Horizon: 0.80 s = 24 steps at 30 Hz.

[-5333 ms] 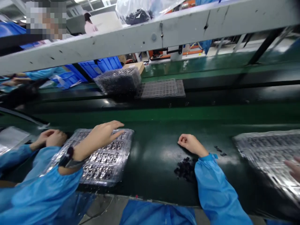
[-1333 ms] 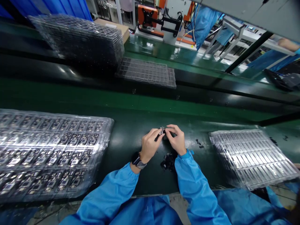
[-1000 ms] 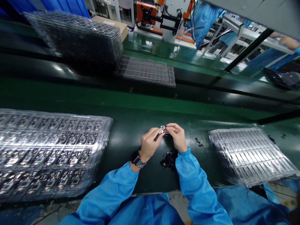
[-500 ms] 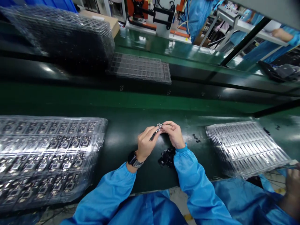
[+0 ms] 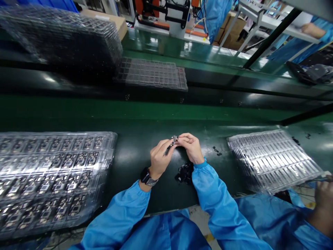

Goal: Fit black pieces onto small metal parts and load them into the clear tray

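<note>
Between my fingertips is a small circuit board (image 5: 174, 140) with silvery parts, held above the dark green bench. My left hand (image 5: 160, 156), with a watch at the wrist, is closed on its lower left side. My right hand (image 5: 191, 147) pinches at the board's right edge; whether a second small part is in those fingers I cannot make out. Below the hands lies a pile of small black parts (image 5: 184, 173), partly covered by the right sleeve. A few more black pieces (image 5: 216, 150) lie to the right of my right hand.
On the left sits a clear tray stack (image 5: 114, 139) filled with circuit boards. A second tray stack (image 5: 273, 159) with narrow slots stands at right, beside a co-worker's hand (image 5: 324, 201). Beyond, the raised shelf carries a tall tray stack (image 5: 65, 38) and flatter trays (image 5: 153, 73).
The view has shifted slightly. The circuit board has turned a little between my fingers, and its dark lower end shows less. Both hands keep their hold.
</note>
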Available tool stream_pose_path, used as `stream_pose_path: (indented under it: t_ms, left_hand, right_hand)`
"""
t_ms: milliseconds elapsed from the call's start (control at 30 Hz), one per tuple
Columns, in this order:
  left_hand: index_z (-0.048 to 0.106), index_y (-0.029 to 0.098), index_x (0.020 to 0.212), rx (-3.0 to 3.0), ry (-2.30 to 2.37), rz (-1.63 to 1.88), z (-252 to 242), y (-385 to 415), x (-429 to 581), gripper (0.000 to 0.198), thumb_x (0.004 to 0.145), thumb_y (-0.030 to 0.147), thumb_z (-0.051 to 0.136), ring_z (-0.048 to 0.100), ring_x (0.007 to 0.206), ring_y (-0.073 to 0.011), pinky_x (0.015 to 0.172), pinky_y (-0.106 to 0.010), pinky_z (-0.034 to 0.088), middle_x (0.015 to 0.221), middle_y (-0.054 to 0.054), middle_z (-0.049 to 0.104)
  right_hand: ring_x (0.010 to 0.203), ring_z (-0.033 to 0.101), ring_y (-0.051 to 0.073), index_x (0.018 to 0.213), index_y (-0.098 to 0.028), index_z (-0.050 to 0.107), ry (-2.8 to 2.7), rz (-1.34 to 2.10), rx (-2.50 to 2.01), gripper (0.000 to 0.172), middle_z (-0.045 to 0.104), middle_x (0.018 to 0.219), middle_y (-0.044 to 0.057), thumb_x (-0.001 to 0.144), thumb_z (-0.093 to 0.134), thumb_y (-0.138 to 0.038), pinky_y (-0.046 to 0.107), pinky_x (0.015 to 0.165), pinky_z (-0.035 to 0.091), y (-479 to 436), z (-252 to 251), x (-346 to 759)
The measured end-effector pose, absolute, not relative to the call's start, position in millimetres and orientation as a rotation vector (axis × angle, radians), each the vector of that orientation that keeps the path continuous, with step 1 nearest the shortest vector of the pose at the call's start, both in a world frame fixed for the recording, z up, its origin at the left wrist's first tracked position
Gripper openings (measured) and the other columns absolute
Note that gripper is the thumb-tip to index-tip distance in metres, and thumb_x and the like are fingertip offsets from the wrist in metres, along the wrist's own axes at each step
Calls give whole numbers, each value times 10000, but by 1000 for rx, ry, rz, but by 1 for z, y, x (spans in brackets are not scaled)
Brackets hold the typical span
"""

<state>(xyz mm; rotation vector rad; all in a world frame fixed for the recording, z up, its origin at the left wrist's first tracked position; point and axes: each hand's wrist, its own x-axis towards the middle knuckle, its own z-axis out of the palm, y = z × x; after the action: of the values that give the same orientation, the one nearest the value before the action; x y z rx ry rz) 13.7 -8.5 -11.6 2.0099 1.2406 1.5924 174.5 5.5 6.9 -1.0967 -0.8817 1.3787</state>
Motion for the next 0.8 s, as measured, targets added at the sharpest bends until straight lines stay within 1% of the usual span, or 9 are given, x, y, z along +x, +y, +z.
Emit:
stream_pose_path:
  t_ms: [133,333,567,800]
  left_hand:
    - [721,204,1178,2028,1236,1585,-8,-9,14,204,982,240,679,757,975,-204,857,-327,634,1093,-89,780]
    - [721,201,1162,2105,1186,1622,-1,-9,16,194,971,202,689,767,928,-194,851,-313,627,1055,-83,789]
    - [724,204,1156,2119,1199,1567,-7,-10,16,183,982,224,676,769,954,-202,874,-322,628,1070,-87,790]
    - [725,210,1155,2151,1160,1564,-7,-10,17,179,986,212,667,772,941,-195,860,-317,626,1057,-78,795]
  right_hand:
    - [757,784,220,916,-222,706,-891,1348,-1123,397,816,848,19,675,940,-434,373,771,671,5,7,175]
    - [736,768,198,913,-218,706,-851,1323,-1129,419,814,842,16,640,958,-412,350,778,655,6,5,174]
    - [743,764,202,912,-219,707,-840,1323,-1143,413,808,835,19,631,952,-397,349,784,647,5,5,174]
    - [689,725,180,928,-233,697,-874,1359,-1130,377,790,829,12,673,915,-405,315,699,628,6,6,174]
